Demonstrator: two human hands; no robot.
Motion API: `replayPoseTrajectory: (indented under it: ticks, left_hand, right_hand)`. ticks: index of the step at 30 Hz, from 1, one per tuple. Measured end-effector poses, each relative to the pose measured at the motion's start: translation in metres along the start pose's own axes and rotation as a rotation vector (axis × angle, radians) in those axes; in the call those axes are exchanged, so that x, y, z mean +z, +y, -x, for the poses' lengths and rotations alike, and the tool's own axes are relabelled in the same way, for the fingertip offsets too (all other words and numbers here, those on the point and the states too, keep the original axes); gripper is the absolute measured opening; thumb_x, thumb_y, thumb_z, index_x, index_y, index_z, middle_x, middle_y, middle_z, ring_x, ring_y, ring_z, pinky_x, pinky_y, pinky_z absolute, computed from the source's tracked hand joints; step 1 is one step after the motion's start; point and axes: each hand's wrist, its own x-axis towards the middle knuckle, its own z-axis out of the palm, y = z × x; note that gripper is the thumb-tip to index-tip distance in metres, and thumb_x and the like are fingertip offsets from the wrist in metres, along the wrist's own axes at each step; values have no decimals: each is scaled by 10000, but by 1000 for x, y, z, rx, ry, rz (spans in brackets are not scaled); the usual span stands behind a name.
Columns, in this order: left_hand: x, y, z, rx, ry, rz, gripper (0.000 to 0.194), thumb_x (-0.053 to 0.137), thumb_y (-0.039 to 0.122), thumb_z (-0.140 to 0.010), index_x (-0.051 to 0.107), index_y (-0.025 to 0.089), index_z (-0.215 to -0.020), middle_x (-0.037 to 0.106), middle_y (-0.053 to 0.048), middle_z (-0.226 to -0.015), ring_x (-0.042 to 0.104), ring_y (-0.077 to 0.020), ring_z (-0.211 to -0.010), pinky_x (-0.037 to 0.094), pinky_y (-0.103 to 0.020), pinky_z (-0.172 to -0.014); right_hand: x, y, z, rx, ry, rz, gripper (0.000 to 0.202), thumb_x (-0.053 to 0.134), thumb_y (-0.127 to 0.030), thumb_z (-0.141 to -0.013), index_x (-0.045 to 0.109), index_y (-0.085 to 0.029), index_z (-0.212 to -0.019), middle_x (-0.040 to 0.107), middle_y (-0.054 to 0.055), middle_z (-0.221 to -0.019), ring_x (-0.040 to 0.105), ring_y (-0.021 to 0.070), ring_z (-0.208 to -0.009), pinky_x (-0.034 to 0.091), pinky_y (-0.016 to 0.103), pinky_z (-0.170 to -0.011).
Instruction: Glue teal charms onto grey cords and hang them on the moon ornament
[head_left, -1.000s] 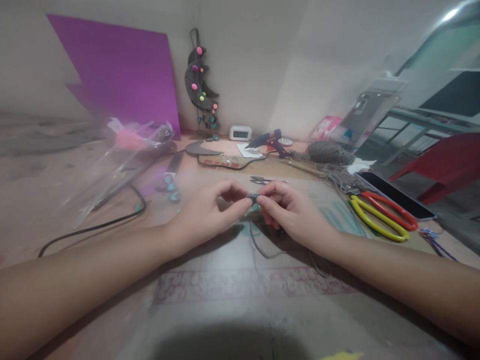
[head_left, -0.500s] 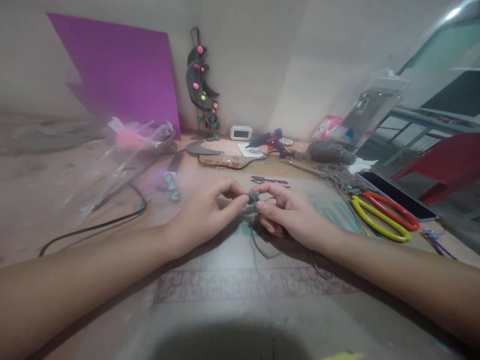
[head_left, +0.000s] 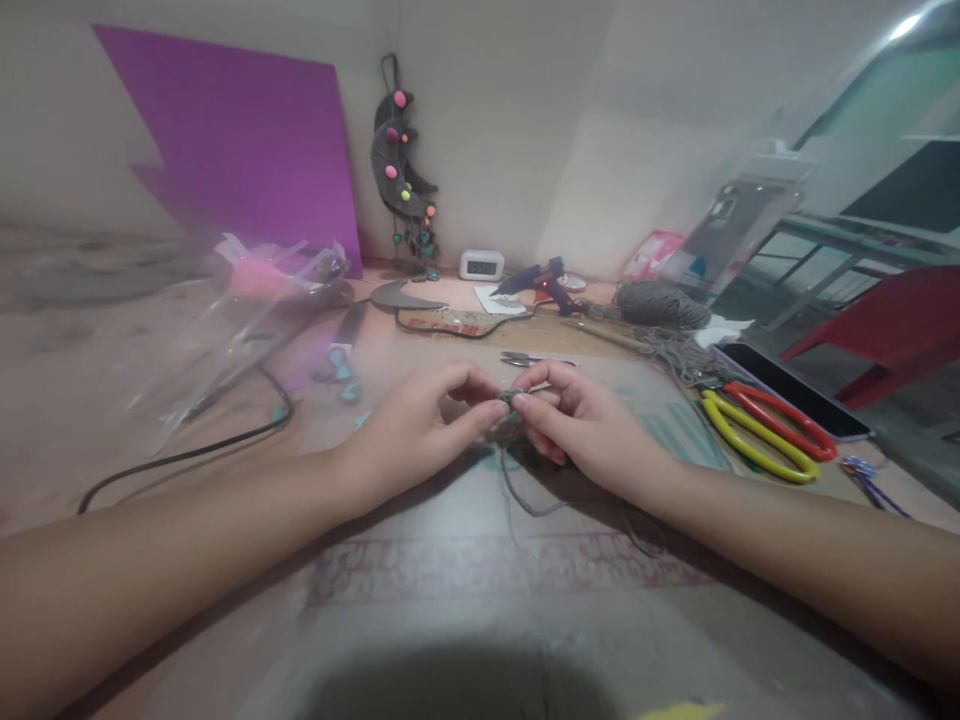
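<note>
L hand [head_left: 431, 422] & R hand [head_left: 583, 422] in fingertip pinch on tiny piece [head_left: 511, 395], long axis approx. sideways, front end unclear.

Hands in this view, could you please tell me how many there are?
2: the left hand, left of a small greyish piece, and the right hand, right of it, both pinching it. No other hand shows.

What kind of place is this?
Probably a home craft table: there's a glue gun, a ball of grey yarn, and a pom-pom-trimmed crescent ornament against the wall.
</note>
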Motion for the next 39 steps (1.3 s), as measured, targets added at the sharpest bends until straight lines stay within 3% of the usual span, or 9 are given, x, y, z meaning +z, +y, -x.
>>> replayPoseTrajectory:
  ticks: [3, 9, 16, 29, 34, 39]
  left_hand:
    - [-1, 2, -1, -11, -1, 25, 205, 558, 362, -924, 634, 180, -979, 690, -4, -905, 631, -139, -841, 473, -243, -759]
    - [-1, 4, -1, -6, -11, -36, 196, 543, 320, -924, 634, 163, -851, 672, 6, -809, 614, -132, -769, 454, -244, -723]
    - [0, 3, -2, 31, 12, -72, 174, 533, 271, -922, 625, 159, -824, 661, 7, -787, 602, -127, -747, 442, -232, -704]
    - [-1, 0, -3, -22, 1, 18, 306, 422, 353, -988, 621, 167, -850, 634, 8, -769, 598, -138, -754, 443, -246, -708]
    - [0, 2, -2, -49, -4, 11, 191, 571, 363, -905, 628, 182, -917, 673, 6, -853, 616, -150, -803, 460, -260, -737]
    - [1, 0, -1, -12, 30, -38, 137, 562, 288, -903, 610, 175, -842, 658, 16, -807, 607, -130, -768, 453, -252, -730]
  right_hand:
    - [0, 2, 1, -19, 4, 52, 176, 558, -365, -902, 483, -208, -930, 463, -112, -493, 382, 63, -414, 292, 190, -420]
    - [2, 2, 2, -42, 8, 141, 143, 555, -332, -911, 506, -198, -917, 489, -100, -509, 416, 62, -450, 317, 199, -452]
    - [2, 3, 0, -18, -33, 51, 174, 576, -353, -888, 495, -211, -948, 488, -100, -525, 426, 75, -455, 318, 208, -449]
    - [1, 2, -1, -79, 34, 93, 139, 565, -321, -888, 488, -204, -884, 481, -93, -527, 427, 70, -454, 328, 212, -453]
    - [1, 3, -1, -81, 49, 78, 155, 556, -347, -904, 493, -206, -901, 480, -93, -535, 424, 69, -462, 331, 205, -443]
    - [1, 5, -3, -52, 9, 32, 185, 590, -310, -886, 496, -213, -1012, 486, -103, -554, 433, 69, -460, 341, 202, -443]
